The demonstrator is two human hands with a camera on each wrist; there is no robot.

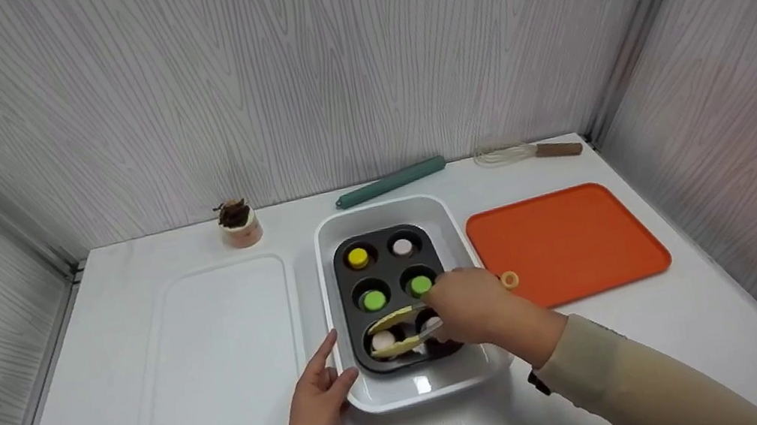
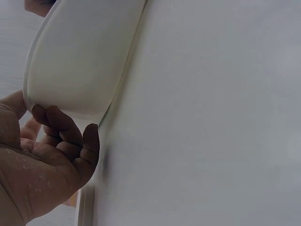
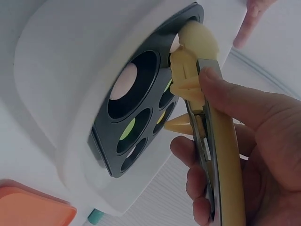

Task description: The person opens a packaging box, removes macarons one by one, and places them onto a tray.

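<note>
My right hand (image 1: 465,305) grips a pair of tongs (image 3: 223,155) with pale yellow tips. Those tips straddle a pale pink round piece (image 1: 383,339) in the front-left cup of a dark muffin tin (image 1: 392,273); whether they touch it, I cannot tell. Other cups hold a yellow round piece (image 1: 357,257), a pink one (image 1: 402,247) and two green ones, with another pale one partly behind the tongs. The tin lies inside a white tub (image 1: 421,388). At the tub's front-left corner, my left hand (image 1: 315,409) touches its edge with thumb and index finger extended; the remaining fingers are curled loosely.
Left of the tub lies a white flat board (image 1: 228,365), and an orange board (image 1: 569,243) is on its right. Behind stand or lie a small potted plant (image 1: 241,227), a green rolling pin (image 1: 390,182) and a whisk (image 1: 528,151), before the back wall.
</note>
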